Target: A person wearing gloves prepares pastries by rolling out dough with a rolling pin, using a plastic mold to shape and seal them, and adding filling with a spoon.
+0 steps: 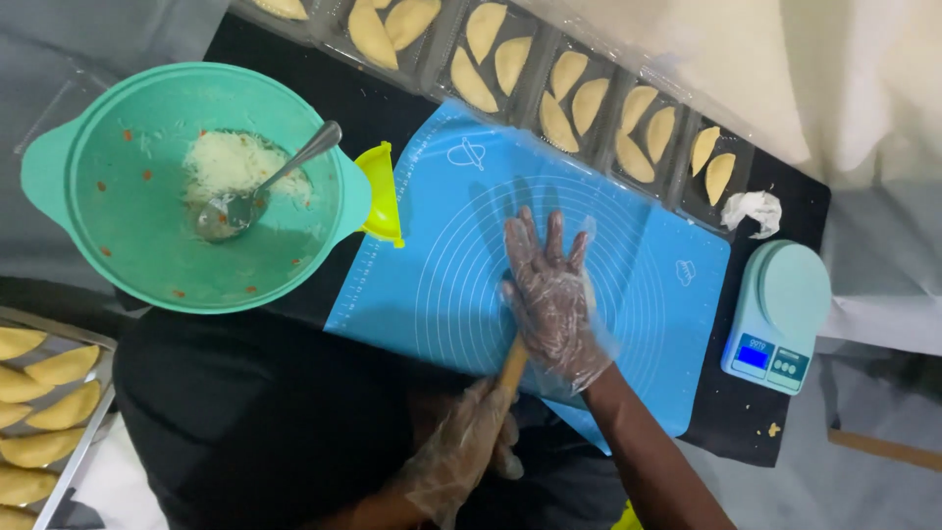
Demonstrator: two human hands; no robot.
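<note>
- Your right hand (551,294), in a thin clear plastic glove, lies flat with its fingers spread on the blue silicone rolling mat (442,285); it presses down and clasps nothing.
- Under that palm runs the wooden rolling pin (514,361). Only 1 short tan stretch of it shows, between your 2 hands; the rest is hidden beneath the right hand.
- Your left hand (469,453), gloved the same way, is curled around the near end of the pin, close to your body; the fingers wrap the handle.
- The pin's long axis runs from your body away toward the far edge of the mat, tilted slightly right. So the left hand holds the near end and the right hand covers the far part.
- Any dough under the pin is hidden by the right hand; you cannot tell its shape or spread from here.
- Left of the mat stands the round teal plastic bowl (118,236), with a pale shredded filling and a metal spoon (265,186) resting in it. A yellow plastic dumpling press (383,196) sits between bowl and mat.
- Along the far edge, clear plastic trays (608,108) hold folded pale pastries in 2s. A small pale blue kitchen scale (780,314) sits right of the mat.
- A metal baking tray (78,432) of more folded pastries lies at your near left.
</note>
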